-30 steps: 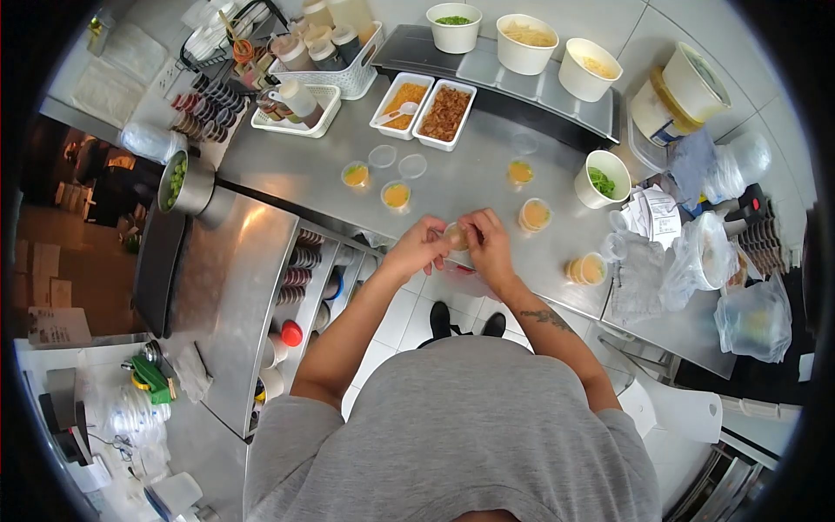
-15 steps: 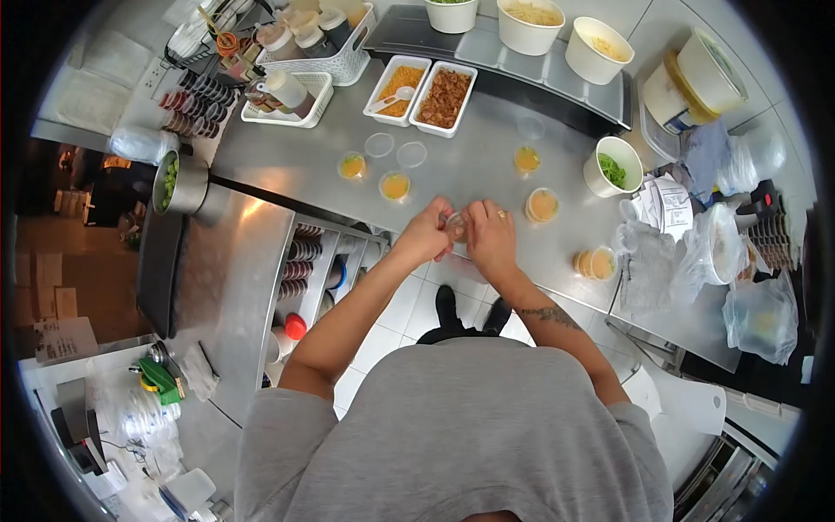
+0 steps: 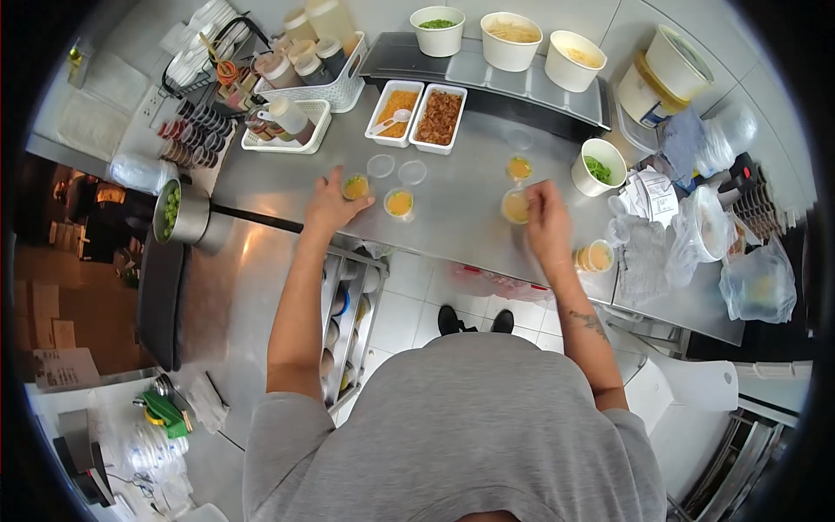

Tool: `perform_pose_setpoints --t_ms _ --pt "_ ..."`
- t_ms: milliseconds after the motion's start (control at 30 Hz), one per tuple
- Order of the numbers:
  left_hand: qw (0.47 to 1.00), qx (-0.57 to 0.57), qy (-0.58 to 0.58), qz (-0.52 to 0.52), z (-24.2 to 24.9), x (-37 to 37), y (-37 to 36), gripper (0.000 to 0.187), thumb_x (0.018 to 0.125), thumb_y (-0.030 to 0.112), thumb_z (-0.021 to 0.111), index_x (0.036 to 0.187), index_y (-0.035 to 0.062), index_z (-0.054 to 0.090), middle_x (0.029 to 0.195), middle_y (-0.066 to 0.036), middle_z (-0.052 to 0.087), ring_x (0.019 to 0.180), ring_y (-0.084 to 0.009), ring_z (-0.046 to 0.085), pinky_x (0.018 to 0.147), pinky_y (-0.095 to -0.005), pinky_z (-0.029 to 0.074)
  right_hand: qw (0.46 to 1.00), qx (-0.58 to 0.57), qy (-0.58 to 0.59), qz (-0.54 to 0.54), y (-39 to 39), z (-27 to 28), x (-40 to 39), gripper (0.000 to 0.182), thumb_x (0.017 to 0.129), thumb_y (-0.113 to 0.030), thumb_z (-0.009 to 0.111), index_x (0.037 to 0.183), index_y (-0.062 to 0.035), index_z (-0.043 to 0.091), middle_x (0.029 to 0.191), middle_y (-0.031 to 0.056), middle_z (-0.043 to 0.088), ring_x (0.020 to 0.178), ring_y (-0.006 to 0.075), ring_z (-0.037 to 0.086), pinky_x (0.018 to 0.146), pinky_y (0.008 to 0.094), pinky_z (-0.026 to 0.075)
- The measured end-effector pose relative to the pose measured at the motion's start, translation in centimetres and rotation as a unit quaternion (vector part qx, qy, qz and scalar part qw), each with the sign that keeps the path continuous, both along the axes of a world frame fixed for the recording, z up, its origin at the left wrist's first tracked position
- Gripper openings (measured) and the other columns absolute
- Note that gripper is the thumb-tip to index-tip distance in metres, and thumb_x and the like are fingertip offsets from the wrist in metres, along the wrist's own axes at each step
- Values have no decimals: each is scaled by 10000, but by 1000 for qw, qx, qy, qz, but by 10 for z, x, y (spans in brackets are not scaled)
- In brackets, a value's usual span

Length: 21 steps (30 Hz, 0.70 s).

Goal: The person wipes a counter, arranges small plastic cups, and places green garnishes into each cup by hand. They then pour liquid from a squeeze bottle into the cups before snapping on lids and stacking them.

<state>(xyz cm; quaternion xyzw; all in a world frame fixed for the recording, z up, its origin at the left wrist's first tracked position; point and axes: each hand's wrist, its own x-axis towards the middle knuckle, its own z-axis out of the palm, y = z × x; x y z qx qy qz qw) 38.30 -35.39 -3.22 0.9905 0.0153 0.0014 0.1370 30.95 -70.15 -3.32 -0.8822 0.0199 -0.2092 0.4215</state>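
Note:
My left hand [image 3: 330,207] is spread, thumb and fingers apart around a small clear cup [image 3: 355,186] of orange sauce with green bits. Close to its right stands a second sauce cup [image 3: 399,204]. Two round clear lids [image 3: 380,166] lie just behind these cups. On the right, my right hand [image 3: 548,222] is closed, its fingertips gripping the right edge of a clear cup of orange sauce [image 3: 515,206]. Behind that one is another small cup [image 3: 519,168], with a clear lid [image 3: 519,139] beyond it. More filled cups [image 3: 595,257] stand grouped by my right forearm.
White trays of orange bits [image 3: 400,103] and brown chopped food [image 3: 437,120] stand at the back. Tubs [image 3: 511,43] line a raised shelf. A bowl of chopped greens [image 3: 598,168] stands right, near plastic bags [image 3: 696,222]. A pot [image 3: 184,213] and bottle baskets [image 3: 304,130] are left.
My hands have parted from the front edge, where they held a small clear item together. The left has reached out to the left cup, the right to the sauce cup at right, which sits slightly further left.

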Motion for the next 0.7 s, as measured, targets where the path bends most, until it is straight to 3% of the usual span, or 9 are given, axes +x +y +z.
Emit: perform_pose_setpoints --t_ms 100,267,567,667,700 --pt "998 -18 46 -42 -7 12 5 700 775 409 732 1323 54 481 1150 -253 581 1067 -415 585 896 -455 485 998 -19 -6 -55 -25 -6 12 67 936 -125 525 929 -59 524 838 196 640 812 420 607 670 488 460" --pt "994 -91 -3 -59 -28 14 11 606 774 313 739 1251 -2 537 1172 -252 590 1067 -413 583 907 -448 478 994 -39 22 -97 -38 -24 12 79 937 -129 520 923 -52 521 834 199 642 806 423 607 677 489 460" --pt "991 -122 -31 -51 21 -39 -16 552 784 304 727 1191 -32 565 1129 -249 613 1040 -411 593 890 -451 479 995 -55 10 -77 -41 -15 8 85 925 -121 538 979 -55 544 887 205 636 838 427 601 715 492 466" --pt "990 -123 -13 -65 34 -59 -43 547 786 325 722 1180 -20 563 1123 -242 612 1023 -411 596 878 -455 483 980 -99 -123 -118 -27 14 -3 136 942 -144 544 1018 -32 556 884 189 625 813 380 615 721 464 479" --pt "991 -119 -5 -67 34 -66 -54 546 787 332 720 1177 -15 561 1121 -239 611 1016 -411 598 875 -457 484 998 -21 -46 -44 -18 13 -12 169 955 -171 540 1037 -24 553 906 180 624 831 342 615 733 443 481"
